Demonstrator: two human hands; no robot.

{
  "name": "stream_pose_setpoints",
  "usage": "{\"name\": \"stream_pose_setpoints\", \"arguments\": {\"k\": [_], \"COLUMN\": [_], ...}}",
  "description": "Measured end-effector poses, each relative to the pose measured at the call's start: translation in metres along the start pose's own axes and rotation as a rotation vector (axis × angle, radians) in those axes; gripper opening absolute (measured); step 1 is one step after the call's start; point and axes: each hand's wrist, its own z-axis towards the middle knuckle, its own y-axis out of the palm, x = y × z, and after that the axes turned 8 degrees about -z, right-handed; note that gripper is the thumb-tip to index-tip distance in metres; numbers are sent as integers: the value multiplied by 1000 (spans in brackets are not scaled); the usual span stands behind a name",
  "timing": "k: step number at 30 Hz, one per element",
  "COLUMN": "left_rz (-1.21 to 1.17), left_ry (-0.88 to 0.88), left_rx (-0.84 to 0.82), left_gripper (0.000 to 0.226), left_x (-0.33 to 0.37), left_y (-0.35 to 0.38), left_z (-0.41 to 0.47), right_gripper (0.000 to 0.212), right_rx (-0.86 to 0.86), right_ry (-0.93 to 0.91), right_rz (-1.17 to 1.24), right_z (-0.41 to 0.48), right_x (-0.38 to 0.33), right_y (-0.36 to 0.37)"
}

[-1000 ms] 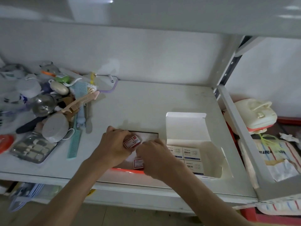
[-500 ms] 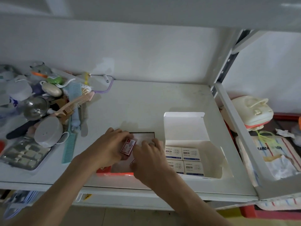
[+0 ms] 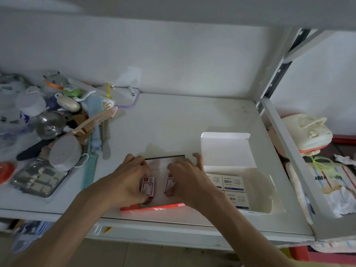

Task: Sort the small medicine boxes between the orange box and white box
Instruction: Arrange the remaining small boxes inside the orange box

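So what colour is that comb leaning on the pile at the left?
Peach-pink comb, clearest in the head view.

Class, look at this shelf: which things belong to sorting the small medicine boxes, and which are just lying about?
Part of the job:
orange box
white box
red-labelled small boxes
blue-labelled small boxes
left hand
right hand

Just lying about:
pink comb
teal comb
metal bowl
manicure set

Both bare forearms reach in from 6 o'clock toward 12. The left hand curls its grip closed, fingers bent down; the right hand lies palm-down, fingers spread.
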Motion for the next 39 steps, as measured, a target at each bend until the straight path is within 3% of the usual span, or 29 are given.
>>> {"name": "stream_pose_setpoints", "arguments": {"k": [4,8,10,16,19,22,24,27,32,35,39], "left_rz": [-37,-32,-20,-10,-18,11,-4,-12,60,160,179], "left_ry": [2,-17,-4,75,57,44,26,15,8,84,61], "left_rx": [-61,-163,-146,-24,-30,-66,-90,-55,-58,-73,-79], "left_gripper": [38,65,71,58,57,60,59,39,50,45,33], "left_x": [3,6,3,-1,-2,-2,-1,-2,6,16,22], "left_y": [-5,-9,-6,-3,-4,-4,-2,-2,-12,-13,-16], "left_z": [-7,-15,-19,-24,-26,-24,-22,-19,-14,-8,-5], "right_gripper": [39,38,31,18,10,26,24,19,15,19,31], "right_rx": [-2,-1,14,-120,-157,-223,-223,-222,-264,-290,-291], "right_ry": [-7,-96,-149,-147,-172,-169,-164,-167,-216,-197,-154], "right_rz": [-45,-46,-22,323,316,264,235,267,275,285,317], "right_z": [4,7,8,8,7,9,10,10,3,2,4], "right_x": [-3,-9,-14,-14,-13,-15,-17,-16,-13,-13,-14], "right_y": [1,3,5,3,4,8,6,1,-7,-7,0]}}
